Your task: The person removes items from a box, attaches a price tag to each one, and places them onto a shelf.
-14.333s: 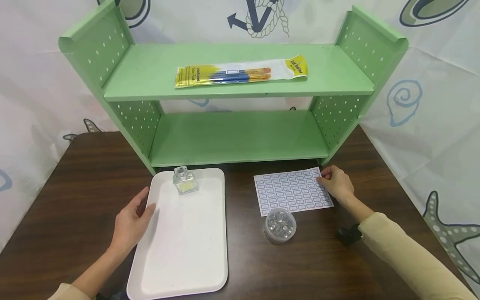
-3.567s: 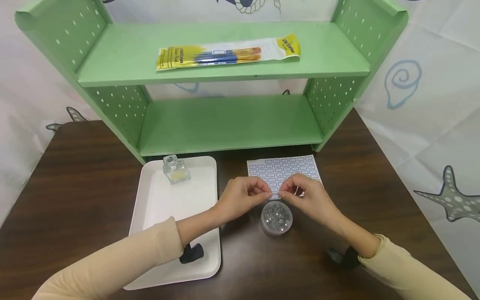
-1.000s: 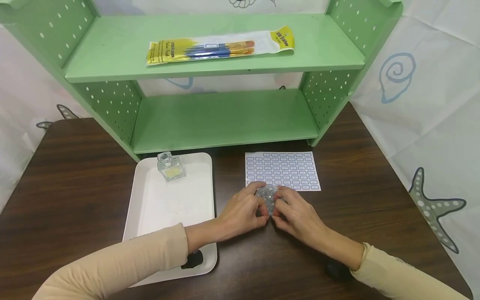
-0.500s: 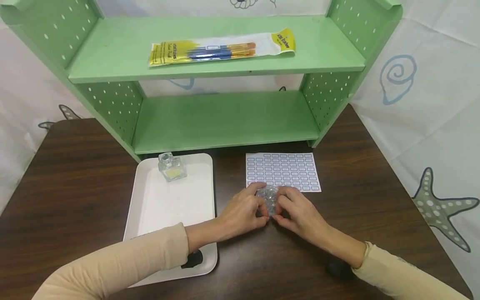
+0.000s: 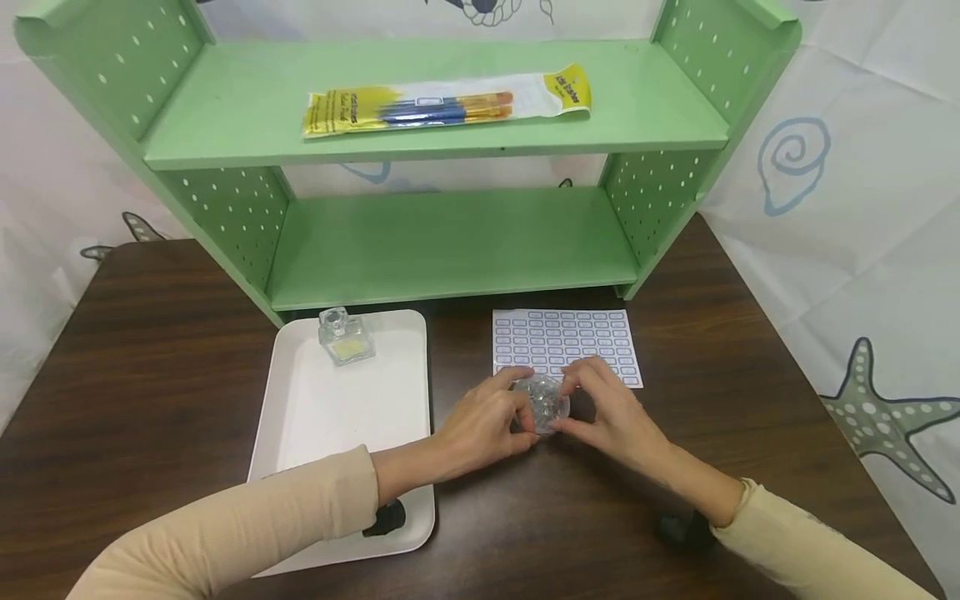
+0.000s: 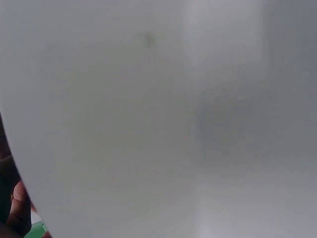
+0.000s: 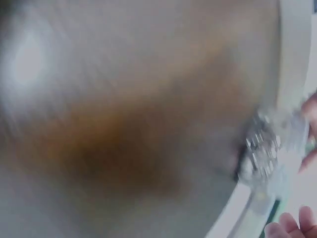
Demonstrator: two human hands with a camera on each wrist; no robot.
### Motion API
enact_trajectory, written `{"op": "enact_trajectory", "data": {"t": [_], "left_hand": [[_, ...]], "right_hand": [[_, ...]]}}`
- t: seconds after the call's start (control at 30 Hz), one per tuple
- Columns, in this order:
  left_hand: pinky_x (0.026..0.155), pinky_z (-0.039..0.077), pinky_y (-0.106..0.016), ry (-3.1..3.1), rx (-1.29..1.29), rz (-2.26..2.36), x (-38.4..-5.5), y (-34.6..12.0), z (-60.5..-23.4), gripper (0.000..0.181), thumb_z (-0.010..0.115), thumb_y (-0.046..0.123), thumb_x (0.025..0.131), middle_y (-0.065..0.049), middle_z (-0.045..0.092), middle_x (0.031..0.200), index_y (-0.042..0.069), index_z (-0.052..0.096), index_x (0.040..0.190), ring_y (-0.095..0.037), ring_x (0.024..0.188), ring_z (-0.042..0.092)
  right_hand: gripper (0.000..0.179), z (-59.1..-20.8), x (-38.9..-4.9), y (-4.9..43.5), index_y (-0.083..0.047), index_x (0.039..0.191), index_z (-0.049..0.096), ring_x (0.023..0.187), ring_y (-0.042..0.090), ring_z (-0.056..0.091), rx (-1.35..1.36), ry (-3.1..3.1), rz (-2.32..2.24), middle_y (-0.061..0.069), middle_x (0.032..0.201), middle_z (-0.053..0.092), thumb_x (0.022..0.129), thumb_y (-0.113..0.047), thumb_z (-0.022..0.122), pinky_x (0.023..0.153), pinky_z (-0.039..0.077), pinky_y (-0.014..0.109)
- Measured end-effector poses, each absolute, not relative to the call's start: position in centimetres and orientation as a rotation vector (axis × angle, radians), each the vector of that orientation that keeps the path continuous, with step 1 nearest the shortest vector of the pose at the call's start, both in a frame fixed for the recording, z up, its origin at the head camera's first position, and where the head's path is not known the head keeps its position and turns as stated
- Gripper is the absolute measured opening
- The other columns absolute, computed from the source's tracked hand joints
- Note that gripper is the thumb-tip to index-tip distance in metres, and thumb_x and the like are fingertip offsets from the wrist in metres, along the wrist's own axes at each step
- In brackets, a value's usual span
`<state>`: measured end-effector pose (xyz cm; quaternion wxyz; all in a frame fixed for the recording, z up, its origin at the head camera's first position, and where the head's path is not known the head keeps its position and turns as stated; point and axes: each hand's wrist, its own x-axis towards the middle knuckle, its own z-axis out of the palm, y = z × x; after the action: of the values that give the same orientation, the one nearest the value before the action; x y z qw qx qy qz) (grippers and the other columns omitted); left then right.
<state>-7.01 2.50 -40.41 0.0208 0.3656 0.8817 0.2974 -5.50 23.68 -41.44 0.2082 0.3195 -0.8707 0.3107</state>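
On the dark table [image 5: 525, 525], both hands are closing round a round clear container [image 5: 547, 404] that is holding silvery bits. The left hand [image 5: 487, 421] is gripping its nine o'clock side with bent fingers; the right hand [image 5: 615, 421] is curling round the opposite side, forefinger resting near two o'clock, thumb near five. From the container, a sheet of blue-framed labels [image 5: 566, 342] is lying just beyond at one o'clock; I cannot tell whether they are touching. At nine o'clock a white tray [image 5: 360, 417] is sitting beneath the left forearm, a clear glass bottle [image 5: 348, 340] standing in its eleven o'clock corner. Toward twelve, a green shelf unit [image 5: 450, 242] is carrying a brush packet [image 5: 442, 104] on its upper shelf.
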Motion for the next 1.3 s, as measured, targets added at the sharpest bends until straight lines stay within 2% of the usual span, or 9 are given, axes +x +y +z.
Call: {"op": "enact_trajectory", "data": {"t": [0.13,0.3,0.4,0.7,0.97,1.3], "left_hand": [[0.088,0.049,-0.039,2.735,1.122,0.938,-7.0,2.5,-40.4,0.015,0.08,0.022,0.071,-0.012,0.052,0.133,0.018,0.066,0.066,-0.029,0.116,0.055],[0.089,0.049,-0.039,2.741,1.12,0.952,-6.9,2.5,-40.6,0.016,0.08,0.02,0.072,-0.012,0.053,0.132,0.018,0.065,0.066,-0.029,0.116,0.055],[0.089,0.049,-0.038,2.739,1.124,0.96,-6.9,2.5,-40.8,0.016,0.079,0.018,0.072,-0.012,0.054,0.131,0.018,0.064,0.066,-0.028,0.115,0.056],[0.085,0.051,-0.037,2.733,1.166,0.992,-7.1,2.4,-40.9,0.019,0.081,0.016,0.072,-0.013,0.056,0.128,0.016,0.063,0.068,-0.028,0.11,0.059],[0.085,0.052,-0.037,2.756,1.199,0.989,-7.1,2.3,-41.0,0.024,0.083,0.017,0.07,-0.011,0.058,0.125,0.014,0.059,0.075,-0.025,0.109,0.06],[0.091,0.05,-0.036,2.744,1.209,1.006,-7.4,2.3,-41.1,0.033,0.083,0.019,0.07,-0.011,0.058,0.124,0.011,0.057,0.088,-0.025,0.111,0.059]], "right_hand": [[0.037,-39.8,-6.9,24.8,0.0,0.093,0.056,0.095,0.02,0.055,0.609,-2.43,1.039,0.011,0.099,0.057,0.066,0.002,0.081,0.08,0.053,0.03],[0.03,-37.4,-9.0,26.6,0.008,0.103,0.053,0.093,0.012,0.057,0.218,-2.357,1.316,0.012,0.102,0.056,0.079,0.006,0.07,0.08,0.049,0.014],[0.029,-36.3,-10.4,27.6,0.01,0.107,0.049,0.09,0.008,0.056,0.087,-2.179,1.51,0.01,0.1,0.056,0.082,0.008,0.064,0.076,0.046,0.01],[0.03,-33.8,-13.7,29.5,-0.007,0.102,0.051,0.093,0.018,0.054,0.026,-1.655,1.794,0.007,0.095,0.051,0.081,0.01,0.063,0.079,0.047,0.019],[0.033,-32.3,-16.4,30.7,-0.004,0.103,0.053,0.098,0.018,0.054,-0.025,-1.548,1.795,0.008,0.101,0.052,0.078,0.012,0.065,0.088,0.046,0.023],[0.03,-31.7,-17.9,30.9,-0.001,0.108,0.065,0.094,0.016,0.058,-0.061,-1.611,1.77,0.006,0.1,0.065,0.079,0.009,0.066,0.083,0.045,0.021]]}}
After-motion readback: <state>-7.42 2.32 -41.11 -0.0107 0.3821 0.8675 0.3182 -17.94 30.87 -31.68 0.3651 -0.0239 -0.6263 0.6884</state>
